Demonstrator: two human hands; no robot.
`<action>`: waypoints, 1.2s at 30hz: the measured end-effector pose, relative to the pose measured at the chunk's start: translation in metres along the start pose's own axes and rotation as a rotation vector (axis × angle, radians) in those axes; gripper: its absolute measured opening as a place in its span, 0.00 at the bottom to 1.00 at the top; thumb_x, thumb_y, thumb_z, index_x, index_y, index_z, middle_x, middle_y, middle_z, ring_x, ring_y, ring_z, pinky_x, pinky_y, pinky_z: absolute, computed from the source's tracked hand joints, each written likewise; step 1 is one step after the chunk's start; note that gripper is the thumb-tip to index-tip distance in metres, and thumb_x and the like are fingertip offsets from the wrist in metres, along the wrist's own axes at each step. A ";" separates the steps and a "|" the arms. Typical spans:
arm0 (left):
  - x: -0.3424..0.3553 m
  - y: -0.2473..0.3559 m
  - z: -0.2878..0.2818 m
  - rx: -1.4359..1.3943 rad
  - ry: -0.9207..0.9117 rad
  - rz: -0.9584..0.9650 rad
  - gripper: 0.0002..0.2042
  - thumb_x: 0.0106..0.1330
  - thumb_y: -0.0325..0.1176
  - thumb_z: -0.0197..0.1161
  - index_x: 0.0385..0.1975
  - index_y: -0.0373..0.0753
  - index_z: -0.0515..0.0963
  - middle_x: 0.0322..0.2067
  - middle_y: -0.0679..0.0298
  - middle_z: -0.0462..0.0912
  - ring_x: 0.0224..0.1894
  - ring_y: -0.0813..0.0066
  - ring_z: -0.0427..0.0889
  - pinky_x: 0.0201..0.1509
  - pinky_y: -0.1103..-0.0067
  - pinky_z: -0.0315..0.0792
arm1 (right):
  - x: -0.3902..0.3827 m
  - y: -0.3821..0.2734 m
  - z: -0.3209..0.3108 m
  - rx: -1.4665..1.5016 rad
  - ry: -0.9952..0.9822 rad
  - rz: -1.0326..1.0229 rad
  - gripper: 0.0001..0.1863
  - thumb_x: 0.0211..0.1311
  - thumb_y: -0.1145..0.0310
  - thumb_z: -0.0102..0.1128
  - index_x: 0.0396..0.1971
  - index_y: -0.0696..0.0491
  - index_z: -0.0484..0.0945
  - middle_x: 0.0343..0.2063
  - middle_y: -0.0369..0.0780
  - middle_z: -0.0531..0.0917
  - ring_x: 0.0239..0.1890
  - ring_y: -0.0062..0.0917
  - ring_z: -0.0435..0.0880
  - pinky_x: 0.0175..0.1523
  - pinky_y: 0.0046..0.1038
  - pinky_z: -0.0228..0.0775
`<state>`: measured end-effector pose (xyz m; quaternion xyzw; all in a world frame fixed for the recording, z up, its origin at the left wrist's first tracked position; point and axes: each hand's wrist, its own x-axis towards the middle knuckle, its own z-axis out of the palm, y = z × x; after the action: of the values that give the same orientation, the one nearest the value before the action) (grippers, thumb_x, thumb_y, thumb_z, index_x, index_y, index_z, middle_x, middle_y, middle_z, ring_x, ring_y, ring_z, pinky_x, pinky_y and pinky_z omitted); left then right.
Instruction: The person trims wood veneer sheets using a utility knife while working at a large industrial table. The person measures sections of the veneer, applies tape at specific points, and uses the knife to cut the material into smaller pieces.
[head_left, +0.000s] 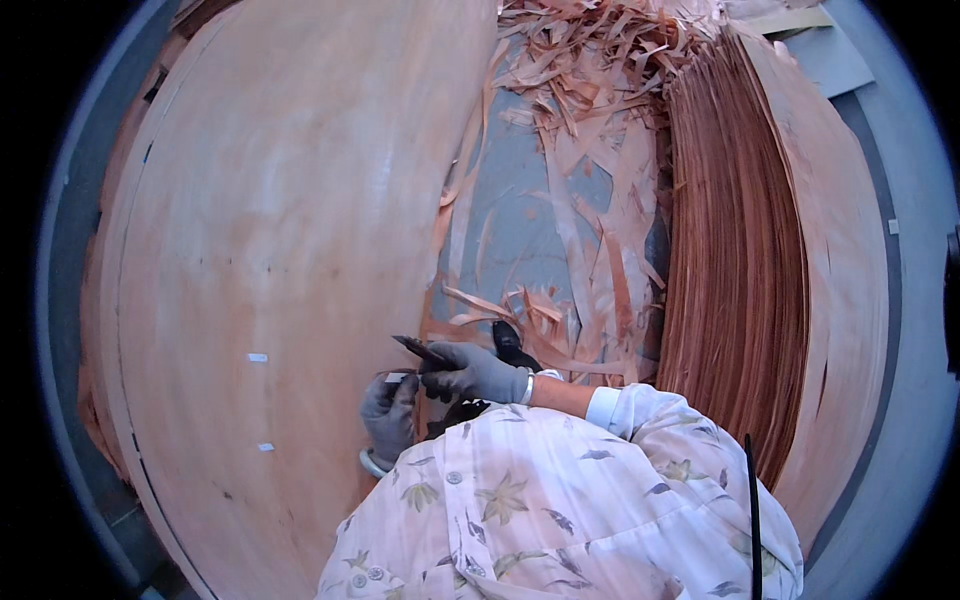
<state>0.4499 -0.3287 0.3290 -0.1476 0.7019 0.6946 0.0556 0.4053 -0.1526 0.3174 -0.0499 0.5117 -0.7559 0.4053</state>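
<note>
In front of my body, both gloved hands are close together at the right edge of a wide, pale wood veneer sheet (250, 200). My left hand (387, 415), in a grey glove, pinches a small white strip (397, 378) between thumb and fingers. Beside it my right hand (485, 374), also gloved in grey, is closed around a dark, flat, pointed knife (422, 350) whose tip points up and left over the sheet. Two more white strips lie on the veneer to the left, an upper one (257, 357) and a lower one (265, 447).
Torn veneer scraps (590, 80) litter the grey floor (525, 230) between the sheet and a tall stack of veneer (735, 240) on the right. A dark shoe (510, 345) shows just beyond my right hand. Pale boards (825, 55) lie at the far right.
</note>
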 end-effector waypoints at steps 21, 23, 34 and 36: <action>0.178 0.108 0.079 0.139 0.156 0.672 0.03 0.58 0.22 0.55 0.31 0.35 0.73 0.35 0.62 0.75 0.39 0.74 0.73 0.43 0.80 0.68 | -0.017 -0.021 -0.134 -0.035 0.497 -0.146 0.20 0.58 0.68 0.58 0.50 0.59 0.71 0.37 0.36 0.78 0.40 0.19 0.73 0.47 0.20 0.65; 0.203 0.126 0.106 0.096 0.181 0.687 0.04 0.57 0.21 0.55 0.31 0.36 0.73 0.35 0.63 0.75 0.38 0.73 0.74 0.42 0.80 0.68 | -0.033 -0.052 -0.171 -0.382 0.617 -0.175 0.17 0.58 0.70 0.57 0.47 0.59 0.73 0.35 0.35 0.78 0.38 0.18 0.73 0.46 0.19 0.65; 0.263 0.156 0.246 0.731 -0.292 0.789 0.06 0.50 0.27 0.63 0.28 0.36 0.77 0.34 0.55 0.79 0.36 0.59 0.79 0.39 0.73 0.72 | -0.088 -0.162 -0.332 0.014 0.636 0.015 0.13 0.55 0.69 0.53 0.40 0.55 0.76 0.31 0.37 0.80 0.28 0.16 0.77 0.23 0.15 0.62; 0.275 0.174 0.251 0.704 -0.312 0.719 0.06 0.51 0.28 0.63 0.27 0.35 0.76 0.35 0.54 0.79 0.37 0.59 0.79 0.39 0.73 0.72 | -0.087 -0.170 -0.339 0.111 0.608 -0.012 0.12 0.56 0.70 0.52 0.40 0.56 0.76 0.32 0.37 0.80 0.28 0.17 0.78 0.25 0.15 0.63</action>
<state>0.1076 -0.1166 0.4107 0.2353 0.8825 0.4056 -0.0360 0.2023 0.1787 0.3254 0.1977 0.5671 -0.7653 0.2316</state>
